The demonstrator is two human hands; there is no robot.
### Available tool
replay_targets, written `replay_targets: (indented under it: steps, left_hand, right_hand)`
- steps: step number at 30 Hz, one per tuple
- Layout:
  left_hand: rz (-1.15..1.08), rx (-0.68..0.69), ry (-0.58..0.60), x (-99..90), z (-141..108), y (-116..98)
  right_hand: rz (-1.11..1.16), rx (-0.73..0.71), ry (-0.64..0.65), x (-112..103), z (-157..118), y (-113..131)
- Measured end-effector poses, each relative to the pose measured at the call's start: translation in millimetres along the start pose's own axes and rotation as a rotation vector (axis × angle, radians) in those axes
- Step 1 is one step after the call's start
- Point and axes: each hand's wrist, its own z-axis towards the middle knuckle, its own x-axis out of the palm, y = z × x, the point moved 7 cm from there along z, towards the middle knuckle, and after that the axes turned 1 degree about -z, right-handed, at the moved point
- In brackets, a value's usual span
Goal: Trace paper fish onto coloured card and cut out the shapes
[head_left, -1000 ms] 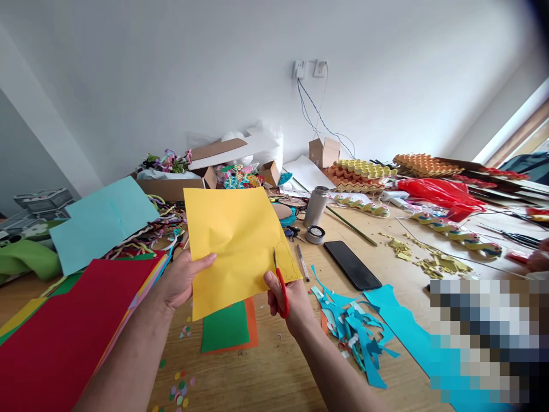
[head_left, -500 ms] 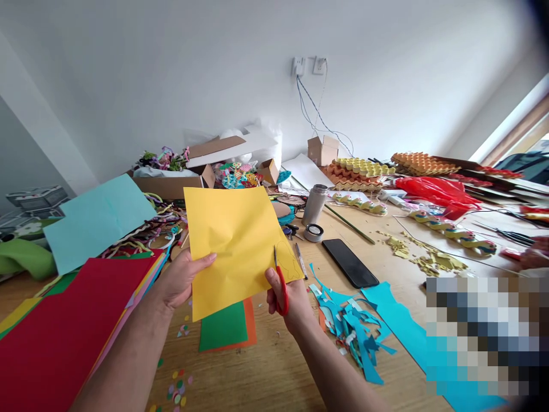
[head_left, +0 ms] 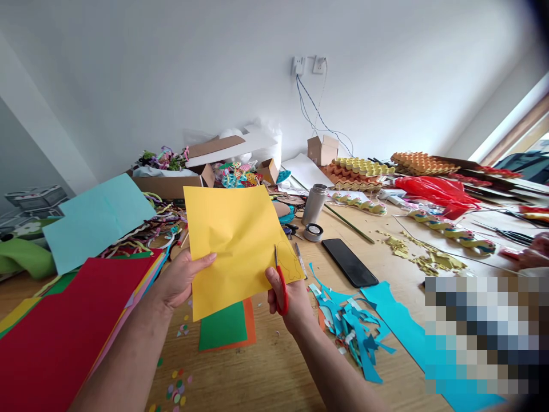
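A sheet of yellow paper (head_left: 231,234) is held up above the table, with a pencil-like outline drawn near its lower right corner. My left hand (head_left: 184,277) grips its left edge, thumb on top and fingers underneath. Red-handled scissors (head_left: 282,292) are in my right hand (head_left: 294,300), their upper blade lying over the paper just left of the drawn outline. The lower blade is hidden, presumably by the sheet. Below the paper, green paper (head_left: 223,332) lies on an orange sheet (head_left: 250,323).
Red paper (head_left: 81,320) covers a stack at left, by a light blue sheet (head_left: 100,220). To the right are blue paper scraps (head_left: 355,326), a phone (head_left: 349,262), a pen (head_left: 300,260), a metal flask (head_left: 314,204) and a long blue strip (head_left: 403,326). Another person's hand (head_left: 534,254) shows far right.
Almost nothing differs. The yellow paper, the scissors and both my hands stay in nearly the same place.
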Motion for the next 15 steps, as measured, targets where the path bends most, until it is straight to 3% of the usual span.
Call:
replay_targets:
  steps: [15]
  left_hand:
    - [0.032,-0.024,-0.001,-1.9,0.8,1.5]
  right_hand:
    - [-0.008,0.041,-0.020,-2.0,0.0,-1.0]
